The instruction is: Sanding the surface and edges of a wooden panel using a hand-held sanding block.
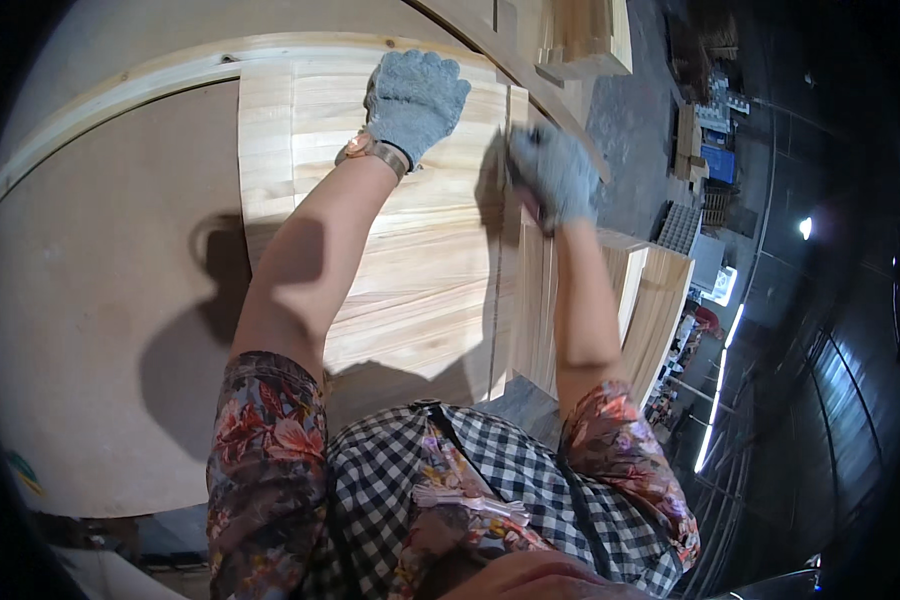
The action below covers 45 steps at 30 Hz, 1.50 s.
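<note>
A pale wooden panel [400, 250], made of joined strips, lies on the bench in front of me. My left hand [417, 105], in a grey knit glove, rests on its far part close to a long wooden strip [300, 42]. Its fingers are curled under, hiding whatever they may hold. At the panel's right edge is my right hand [560, 175], also gloved and blurred by motion. The fingers look bent round something dark and reddish, too smeared to name. A watch [375, 152] is on my left wrist.
The tan board surface [100, 300] of the bench spreads to the left. Stacked wooden panels [650, 300] stand right of the bench, with another stack [590, 35] at the far right. Beyond are a blue crate [718, 163] and a person in red [707, 320].
</note>
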Motion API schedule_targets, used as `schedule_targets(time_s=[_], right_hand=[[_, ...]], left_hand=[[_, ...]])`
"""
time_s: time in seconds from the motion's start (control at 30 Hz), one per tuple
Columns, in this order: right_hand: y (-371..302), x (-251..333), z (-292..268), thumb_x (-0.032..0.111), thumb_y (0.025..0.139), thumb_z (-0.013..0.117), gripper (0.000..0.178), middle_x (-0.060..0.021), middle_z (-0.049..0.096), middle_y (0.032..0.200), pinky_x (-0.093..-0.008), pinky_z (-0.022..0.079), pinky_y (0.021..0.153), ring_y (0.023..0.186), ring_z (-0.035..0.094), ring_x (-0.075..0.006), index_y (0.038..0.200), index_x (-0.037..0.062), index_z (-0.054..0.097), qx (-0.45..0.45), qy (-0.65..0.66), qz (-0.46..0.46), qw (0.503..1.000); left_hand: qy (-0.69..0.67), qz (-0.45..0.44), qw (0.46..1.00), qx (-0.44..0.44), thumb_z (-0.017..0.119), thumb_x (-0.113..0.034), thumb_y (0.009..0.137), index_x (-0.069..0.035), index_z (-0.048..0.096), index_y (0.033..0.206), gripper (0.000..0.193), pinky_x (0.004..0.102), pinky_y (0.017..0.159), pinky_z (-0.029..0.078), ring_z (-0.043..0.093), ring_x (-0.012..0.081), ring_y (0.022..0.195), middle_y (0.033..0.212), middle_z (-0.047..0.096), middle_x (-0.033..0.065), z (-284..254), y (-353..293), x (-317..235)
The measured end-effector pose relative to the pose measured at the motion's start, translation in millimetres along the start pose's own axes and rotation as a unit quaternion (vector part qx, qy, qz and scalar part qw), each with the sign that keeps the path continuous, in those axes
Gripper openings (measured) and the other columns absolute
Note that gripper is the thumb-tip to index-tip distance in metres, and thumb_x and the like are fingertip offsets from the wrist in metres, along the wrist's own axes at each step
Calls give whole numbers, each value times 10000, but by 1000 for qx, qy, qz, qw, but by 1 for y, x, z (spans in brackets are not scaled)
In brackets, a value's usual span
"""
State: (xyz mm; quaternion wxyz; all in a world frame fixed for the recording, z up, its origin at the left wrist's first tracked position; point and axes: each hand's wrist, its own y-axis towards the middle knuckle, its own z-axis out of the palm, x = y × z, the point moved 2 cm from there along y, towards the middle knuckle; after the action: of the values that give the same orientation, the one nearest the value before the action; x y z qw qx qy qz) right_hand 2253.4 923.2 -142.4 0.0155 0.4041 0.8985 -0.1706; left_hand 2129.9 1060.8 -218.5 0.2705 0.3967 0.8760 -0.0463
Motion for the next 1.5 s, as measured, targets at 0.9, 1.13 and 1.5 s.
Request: schedule_targets(time_s=[0.9, 1.13, 1.5], right_hand=[[-7, 16, 8, 414, 940, 464, 390, -189, 698, 872, -488, 533, 757, 830, 677, -387, 885, 104, 693, -151, -30, -88, 984], [-9, 22, 5, 389, 944, 466, 368, -185, 701, 898, -486, 537, 780, 847, 673, -389, 878, 107, 693, -92, -64, -50, 992], [15, 17, 7, 418, 939, 471, 379, -164, 705, 960, -476, 527, 785, 875, 671, -375, 907, 134, 721, -109, -55, -85, 989]], left_hand=[[2, 20, 999, -29, 495, -379, 954, -90, 704, 988, 358, 460, 789, 525, 663, 296, 878, 951, 685, 132, -13, -10, -10], [-20, 1, 1000, 6, 498, -368, 950, -92, 705, 965, 345, 463, 795, 524, 658, 297, 892, 932, 686, 136, -5, -7, -9], [-18, -1, 999, -26, 508, -378, 937, -94, 708, 939, 347, 456, 788, 529, 658, 295, 882, 911, 686, 125, -7, -3, -7]])
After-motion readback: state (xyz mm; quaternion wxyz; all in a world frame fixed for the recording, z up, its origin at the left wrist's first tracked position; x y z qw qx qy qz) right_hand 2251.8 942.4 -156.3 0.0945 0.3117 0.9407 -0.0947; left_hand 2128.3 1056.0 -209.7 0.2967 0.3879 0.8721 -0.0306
